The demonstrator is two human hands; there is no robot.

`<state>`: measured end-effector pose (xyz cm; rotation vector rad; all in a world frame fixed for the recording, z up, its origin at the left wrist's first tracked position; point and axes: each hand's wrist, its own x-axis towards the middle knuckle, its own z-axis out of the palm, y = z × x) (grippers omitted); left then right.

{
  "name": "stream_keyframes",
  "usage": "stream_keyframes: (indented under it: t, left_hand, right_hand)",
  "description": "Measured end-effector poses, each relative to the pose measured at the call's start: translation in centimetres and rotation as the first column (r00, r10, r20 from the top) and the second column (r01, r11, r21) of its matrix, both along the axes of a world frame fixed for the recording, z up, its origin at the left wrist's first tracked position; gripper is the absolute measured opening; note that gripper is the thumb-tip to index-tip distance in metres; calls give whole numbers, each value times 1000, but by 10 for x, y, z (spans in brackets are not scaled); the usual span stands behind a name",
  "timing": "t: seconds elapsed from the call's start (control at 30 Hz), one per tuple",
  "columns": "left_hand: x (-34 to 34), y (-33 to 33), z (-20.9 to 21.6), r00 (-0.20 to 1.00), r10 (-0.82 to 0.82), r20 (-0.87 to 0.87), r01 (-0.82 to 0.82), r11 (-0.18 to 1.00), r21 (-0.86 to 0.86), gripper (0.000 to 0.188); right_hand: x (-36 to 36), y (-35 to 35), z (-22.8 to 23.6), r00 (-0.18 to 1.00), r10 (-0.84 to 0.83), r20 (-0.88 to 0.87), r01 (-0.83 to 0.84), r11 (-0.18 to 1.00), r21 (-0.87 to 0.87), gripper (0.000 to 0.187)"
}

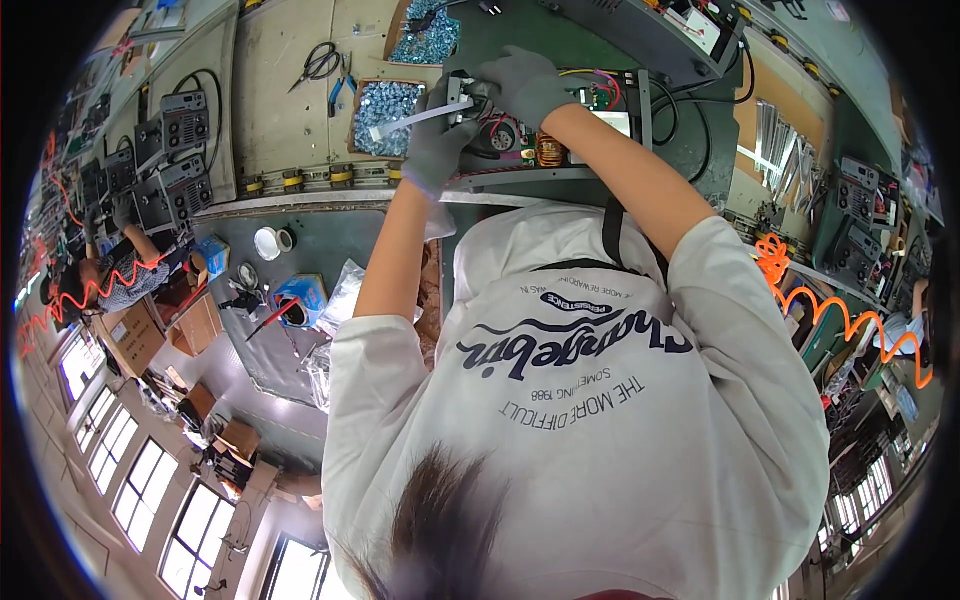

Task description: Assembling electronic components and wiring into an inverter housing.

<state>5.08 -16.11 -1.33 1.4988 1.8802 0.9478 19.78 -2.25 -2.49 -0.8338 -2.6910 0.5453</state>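
Observation:
Both my hands wear grey gloves and meet at the left end of an open electronic unit [587,160] with a metal case. My left hand [437,145] is closed beside a small black-and-metal part [460,90]; what its fingers grip is hidden. A white flat strip [420,118] runs across the front of that hand and sticks out to the left. Reaching over the unit, my right hand [520,85] has its fingers bent down at the same part, their tips hidden. Inside the unit show a copper coil [549,151], a round capacitor [502,136] and coloured wires [612,88].
Boxes of small bluish screws [385,110] stand left of my hands, with blue-handled pliers [342,86] and black-handled scissors [318,64]. Another cased unit [690,40] lies at far right. Rollers [342,173] edge the bench. An orange coiled hose [800,295] hangs at right. Another person [120,285] works at left.

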Motion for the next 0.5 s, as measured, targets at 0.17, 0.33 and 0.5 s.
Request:
stream_keyframes:
  t: [0.17, 0.33, 0.5]
  left_hand:
    - [-12, -29, 9, 679, 174, 713, -171, 982, -78, 56]
    - [-8, -53, -7, 562, 502, 657, -468, 848, -248, 36]
    - [14, -65, 17, 783, 538, 313, -572, 820, 21, 29]
  right_hand:
    - [15, -40, 73, 980, 49, 194, -6, 977, -214, 27]
    - [19, -83, 59, 885, 381, 268, -275, 891, -360, 32]
    - [23, -92, 32, 977, 194, 84, -154, 924, -351, 28]
